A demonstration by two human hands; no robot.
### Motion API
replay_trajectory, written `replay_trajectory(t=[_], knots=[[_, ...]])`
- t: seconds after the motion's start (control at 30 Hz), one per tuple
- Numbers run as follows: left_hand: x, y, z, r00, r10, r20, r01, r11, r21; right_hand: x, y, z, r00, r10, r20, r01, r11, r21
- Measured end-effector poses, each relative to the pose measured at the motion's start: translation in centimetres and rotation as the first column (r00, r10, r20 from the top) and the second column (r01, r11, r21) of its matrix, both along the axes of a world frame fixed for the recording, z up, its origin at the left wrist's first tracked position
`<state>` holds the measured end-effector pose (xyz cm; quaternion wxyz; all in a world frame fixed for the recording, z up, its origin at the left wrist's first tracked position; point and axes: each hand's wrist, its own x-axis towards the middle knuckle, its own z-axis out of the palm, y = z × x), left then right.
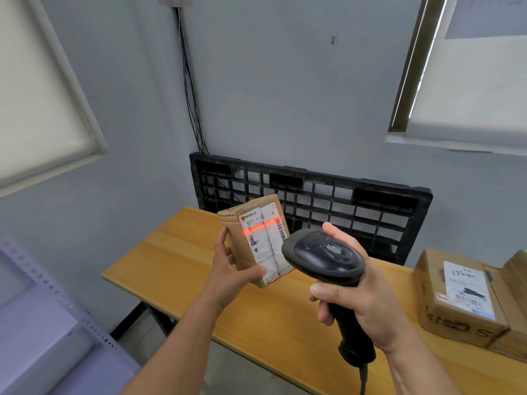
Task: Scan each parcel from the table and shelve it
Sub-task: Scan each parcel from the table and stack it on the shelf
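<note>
A small brown cardboard parcel (pixel 242 240) with a white shipping label is held up above the wooden table (pixel 176 260). My left hand (pixel 231 269) grips it from the left side and bottom, thumb on the lower front. My right hand (pixel 368 303) grips the handle of a black barcode scanner (pixel 325 258), whose head points at the parcel. A red scan line lies across the label's upper part. Another brown parcel (pixel 456 297) with a white label lies on the table at the right.
A black plastic pallet (pixel 328 195) leans against the grey wall behind the table. A pale metal shelf post (pixel 57 295) with holes stands at the lower left. Part of a further box (pixel 516 280) shows at the right edge. The scanner's cable (pixel 362 377) hangs down.
</note>
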<state>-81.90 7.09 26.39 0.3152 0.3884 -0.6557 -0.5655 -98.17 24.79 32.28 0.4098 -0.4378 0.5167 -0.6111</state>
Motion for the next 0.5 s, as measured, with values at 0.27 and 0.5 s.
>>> replay_trajectory(t=[0.27,0.5], knots=[[1.0,0.9,1.1,1.000,0.010,0.001,-0.010,1.000,0.009,-0.5,-1.9,-1.9,0.998,-0.056,0.025,0.055,0.998,0.028],[1.0,2.0,3.0,0.988,0.047,0.145,-0.033,0.995,-0.098,0.8,-2.7,-3.1,0.997,0.007,0.075,-0.008,1.000,0.015]])
